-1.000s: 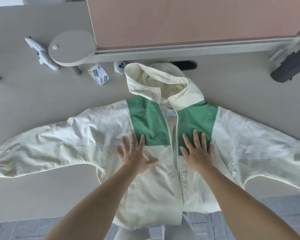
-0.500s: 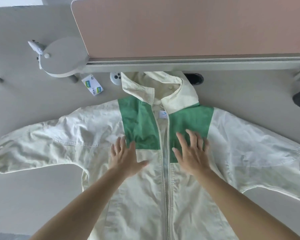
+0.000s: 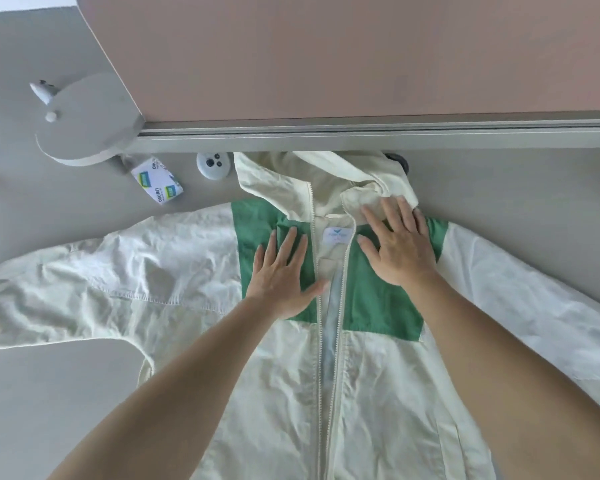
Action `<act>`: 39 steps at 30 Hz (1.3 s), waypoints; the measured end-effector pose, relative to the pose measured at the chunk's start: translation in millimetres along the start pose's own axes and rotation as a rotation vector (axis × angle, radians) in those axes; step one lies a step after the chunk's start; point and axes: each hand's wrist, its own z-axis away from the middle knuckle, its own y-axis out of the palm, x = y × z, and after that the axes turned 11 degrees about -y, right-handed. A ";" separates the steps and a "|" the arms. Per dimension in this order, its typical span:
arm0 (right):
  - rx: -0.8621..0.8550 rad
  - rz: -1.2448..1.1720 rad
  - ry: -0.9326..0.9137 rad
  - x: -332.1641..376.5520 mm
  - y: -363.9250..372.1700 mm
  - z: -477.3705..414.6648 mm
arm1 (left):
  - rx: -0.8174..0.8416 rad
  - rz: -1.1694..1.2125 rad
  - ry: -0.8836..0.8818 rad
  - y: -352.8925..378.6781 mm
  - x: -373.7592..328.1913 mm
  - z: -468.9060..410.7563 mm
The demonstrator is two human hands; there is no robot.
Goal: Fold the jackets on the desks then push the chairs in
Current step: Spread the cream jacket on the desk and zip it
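Jacket [image 3: 201, 289] lies face up and spread flat on the grey desk [image 3: 49, 393], zip partly open, hood [image 3: 291, 181] against the partition [image 3: 361, 57], both sleeves out sideways; left hand [image 3: 284, 275] rests flat on the left green chest panel, right hand [image 3: 400, 249] flat on the right panel with fingertips at the hood edge, both with fingers extended and nothing grasped. Fabric looks thin, light and creased, so judged limp and prone to sliding on the smooth top; best taken at a sleeve cuff or shoulder seam, pinching cloth while the other palm pins the chest.
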 end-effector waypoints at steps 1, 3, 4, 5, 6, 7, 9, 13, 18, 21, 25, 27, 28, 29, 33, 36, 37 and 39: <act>-0.002 -0.001 0.007 -10.1 -2.1 -4.8 | 0.016 0.005 0.006 4.3 -4.4 1.9; 0.005 0.017 -0.012 -25.3 -6.1 -11.4 | 0.061 0.045 -0.013 10.9 -12.3 6.5; 0.017 0.024 -0.020 -28.8 -7.0 -13.5 | 0.080 0.064 -0.031 12.7 -14.3 8.7; 0.031 0.028 -0.018 -29.1 -7.6 -14.2 | 0.096 0.075 -0.049 14.1 -15.2 11.1; 0.044 0.029 -0.006 -26.9 -7.4 -13.2 | 0.100 0.081 -0.065 15.6 -15.3 13.9; 0.042 0.027 0.008 -21.9 -6.8 -11.4 | 0.090 0.088 -0.085 16.5 -15.3 16.4; -0.039 0.018 0.008 -5.8 -1.6 -4.3 | 0.062 0.107 -0.125 15.9 -15.9 20.3; -0.307 -0.026 -0.018 28.1 11.3 4.7 | 0.049 0.107 -0.143 13.7 -21.3 18.1; -0.479 -0.042 0.008 35.4 13.7 -3.0 | 0.056 0.036 -0.020 0.3 -7.5 -4.4; -0.467 -0.119 -0.030 32.0 7.5 -8.8 | 0.090 0.034 -0.009 -11.0 -6.4 -14.9; -0.300 -0.272 -0.012 33.8 -12.3 -14.6 | -0.032 0.078 -0.072 -13.8 -26.8 4.4; -0.192 -0.347 0.033 34.5 -22.2 -19.2 | -0.144 0.120 -0.071 -13.5 -40.6 23.0; -0.141 -0.383 0.065 33.7 -26.4 -21.9 | -0.174 0.135 -0.045 -11.9 -47.9 32.1; -0.096 -0.402 0.092 33.8 -30.6 -24.7 | -0.156 0.163 -0.014 -9.1 -54.7 41.0; 0.005 -0.463 0.189 32.5 -39.1 -36.2 | 0.091 0.371 -0.143 -0.7 -77.2 60.4; -0.002 -0.534 0.306 40.9 -43.1 -40.7 | 0.145 0.507 -0.262 -4.2 -79.7 54.1; -0.013 -0.513 0.342 45.7 -44.2 -40.4 | 0.169 0.553 -0.271 -6.3 -78.0 51.8; -0.045 -0.443 0.367 55.8 -45.7 -37.2 | 0.214 0.650 -0.272 -11.3 -73.6 51.4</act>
